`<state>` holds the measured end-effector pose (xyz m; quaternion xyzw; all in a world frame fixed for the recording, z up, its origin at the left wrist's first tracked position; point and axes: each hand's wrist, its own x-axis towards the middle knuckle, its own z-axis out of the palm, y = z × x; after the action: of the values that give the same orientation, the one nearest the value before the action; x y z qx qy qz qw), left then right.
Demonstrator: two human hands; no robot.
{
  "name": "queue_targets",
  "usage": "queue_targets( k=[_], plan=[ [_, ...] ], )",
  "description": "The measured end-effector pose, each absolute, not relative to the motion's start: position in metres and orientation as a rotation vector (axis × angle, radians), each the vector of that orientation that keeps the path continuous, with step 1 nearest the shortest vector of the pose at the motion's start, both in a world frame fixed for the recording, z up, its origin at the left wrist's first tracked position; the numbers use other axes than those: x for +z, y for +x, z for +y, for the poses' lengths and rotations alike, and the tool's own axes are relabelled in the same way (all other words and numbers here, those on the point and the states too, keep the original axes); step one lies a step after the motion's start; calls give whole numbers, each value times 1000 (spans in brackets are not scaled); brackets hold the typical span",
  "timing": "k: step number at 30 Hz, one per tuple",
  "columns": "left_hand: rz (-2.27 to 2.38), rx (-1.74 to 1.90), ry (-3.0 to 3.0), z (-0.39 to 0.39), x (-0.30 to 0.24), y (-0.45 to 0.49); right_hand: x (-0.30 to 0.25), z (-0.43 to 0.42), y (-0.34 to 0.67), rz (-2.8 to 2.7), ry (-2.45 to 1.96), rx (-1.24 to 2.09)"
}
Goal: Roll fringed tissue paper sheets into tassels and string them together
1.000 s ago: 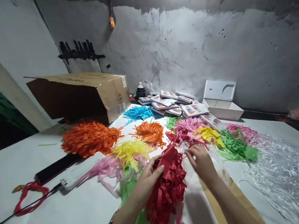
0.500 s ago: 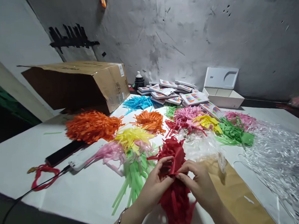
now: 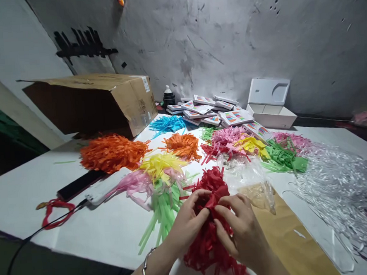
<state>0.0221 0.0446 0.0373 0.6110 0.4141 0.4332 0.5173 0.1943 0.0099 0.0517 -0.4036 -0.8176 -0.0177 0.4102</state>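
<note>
A red paper tassel (image 3: 213, 247), fringed at both ends, hangs lengthwise between my hands near the table's front edge. My left hand (image 3: 190, 220) is closed around its narrow middle, thumb and forefinger meeting at the folded band. From the other side my right hand (image 3: 243, 225) bends its fingers over the same middle, fingertips on the red paper. Its thumb tip lies lower, against the strips. Part of the band is hidden behind my fingers. Just left of the tassel lie green paper strips (image 3: 166, 209), with a yellow paper bunch (image 3: 163, 165) beyond them.
Orange fringe (image 3: 113, 154), a phone (image 3: 80, 184) and a cabled white power bank (image 3: 107, 185) lie left. A cardboard box (image 3: 134, 101), flat printed packs (image 3: 200, 107) and an open white box (image 3: 272, 115) stand behind. Silver strands (image 3: 345, 190) and brown paper (image 3: 288, 230) lie right.
My right fingers have loosened from a tight pinch and curl further over the tassel's middle. The tassel's lower end has spread wider and swung left. My left hand keeps its hold.
</note>
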Motion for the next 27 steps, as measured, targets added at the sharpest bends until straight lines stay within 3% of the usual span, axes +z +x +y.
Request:
queue_targets(
  k=[4,9,20,23,27],
  plan=[
    [1035,1056,1538,43,38,23,41,7,188,-1966,-1046,-108],
    [1068,1065,1758,42,38,18,33,11,195,-1904,-1093,93],
    [820,1196,2303,45,30,12,57,26,211,-1691,-1162,1029],
    [786,1213,2419,50,26,9,55,27,213,-1738,-1173,967],
    [732,1188,2438,55,27,6,46,23,212,-1932,-1125,341]
  ],
)
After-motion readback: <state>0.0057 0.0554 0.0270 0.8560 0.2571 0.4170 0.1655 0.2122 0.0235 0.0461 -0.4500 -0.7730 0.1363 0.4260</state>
